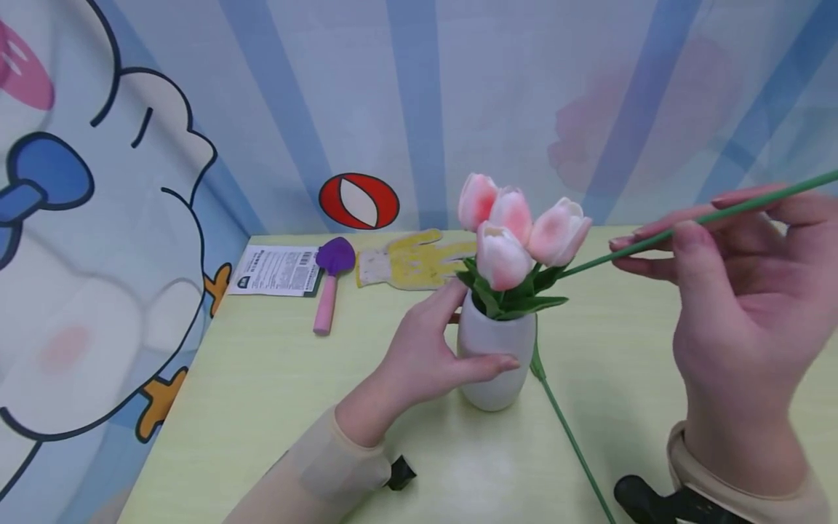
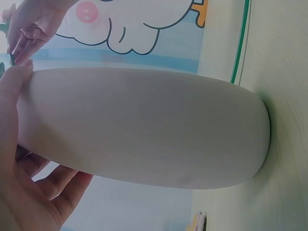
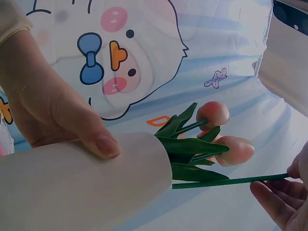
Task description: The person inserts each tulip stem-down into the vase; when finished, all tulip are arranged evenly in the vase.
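My left hand (image 1: 425,349) grips a white vase (image 1: 494,371) standing upright, its thumb across the front and its fingers round the far side. Several pink-and-white artificial tulips (image 1: 503,258) with green leaves stick out of the vase's mouth. Off to the right, my right hand (image 1: 746,291) pinches a long green flower stem (image 1: 589,264) between thumb and fingers. That stem slants down to the vase rim, as the right wrist view also shows; leaves hide its lower end in the head view. Another green stem (image 1: 569,429) lies on the table beside the vase.
Behind the left hand lie a white printed packet (image 1: 275,269), a small purple shovel with pink handle (image 1: 335,258) and a yellow-and-white glove (image 1: 419,260). A printed cartoon backdrop (image 1: 419,109) rises along the back and left edges of the pale yellow table (image 1: 262,422).
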Available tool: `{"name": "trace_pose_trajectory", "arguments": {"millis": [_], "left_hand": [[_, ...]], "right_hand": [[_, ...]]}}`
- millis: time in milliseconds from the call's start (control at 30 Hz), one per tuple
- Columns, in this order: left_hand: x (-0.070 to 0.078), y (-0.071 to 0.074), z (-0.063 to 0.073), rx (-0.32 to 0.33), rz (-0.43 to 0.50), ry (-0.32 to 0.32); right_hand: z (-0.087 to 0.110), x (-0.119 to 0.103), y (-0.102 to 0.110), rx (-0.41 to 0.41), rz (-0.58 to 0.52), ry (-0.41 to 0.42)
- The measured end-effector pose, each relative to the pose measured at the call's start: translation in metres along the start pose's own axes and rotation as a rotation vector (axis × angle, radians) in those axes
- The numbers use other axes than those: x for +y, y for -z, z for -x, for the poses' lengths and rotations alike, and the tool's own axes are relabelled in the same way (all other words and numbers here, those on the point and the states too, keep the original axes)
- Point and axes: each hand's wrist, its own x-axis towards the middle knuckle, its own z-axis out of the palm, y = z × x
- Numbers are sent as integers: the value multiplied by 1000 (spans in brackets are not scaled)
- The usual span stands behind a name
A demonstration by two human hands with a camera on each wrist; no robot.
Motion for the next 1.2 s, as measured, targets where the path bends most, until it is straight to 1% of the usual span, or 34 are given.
{"name": "trace_pose_trajectory", "arguments": {"millis": [167, 333, 467, 533, 700, 867, 1100, 1200], "left_hand": [[-1, 0, 0, 9, 2, -11], [-1, -1, 0, 6, 7, -10], [-1, -1, 0, 5, 1, -11], [-1, -1, 0, 6, 1, -10], [-1, -1, 0, 6, 7, -11], [-1, -1, 0, 6, 10, -13], [-1, -1, 0, 3, 19, -7], [-1, 0, 0, 0, 23, -11]], "right_hand": [[2, 3, -7, -34, 3, 9], [3, 4, -12, -61, -25, -10], [5, 5, -10, -105, -6, -35], [6, 7, -9, -141, 37, -55], [10, 12, -7, -232, 195, -82], [12, 12, -7, -328, 329, -120], [15, 11, -10, -404, 440, -139], [16, 11, -12, -429, 512, -120]]}}
